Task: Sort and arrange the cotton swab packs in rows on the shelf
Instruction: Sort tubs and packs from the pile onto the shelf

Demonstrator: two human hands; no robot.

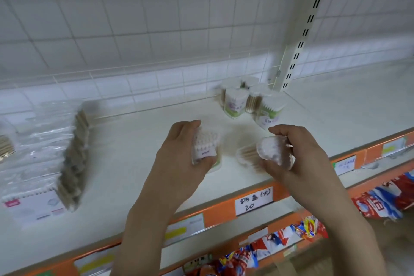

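I have both hands over the white shelf (139, 163), near its front edge. My left hand (179, 154) has its fingers (186, 124) curled round a small tub of cotton swabs (205, 147), held upright with the white swab tips showing at the top. My right hand (300, 154) grips a second tub (272, 151), this one tipped onto its side so the wooden sticks point left toward the other tub; the two are near each other but apart. Further back on the shelf, close to the slotted upright post (307, 31), a cluster of tubs (245, 99) stands together, touching, with green and white labels. At the far left lies a row of flat bagged swab packs (44, 152) stacked against one another. A handwritten price tag (254, 200) sits on the orange shelf edge (221, 210), with bright snack packets (380, 201) hanging below.
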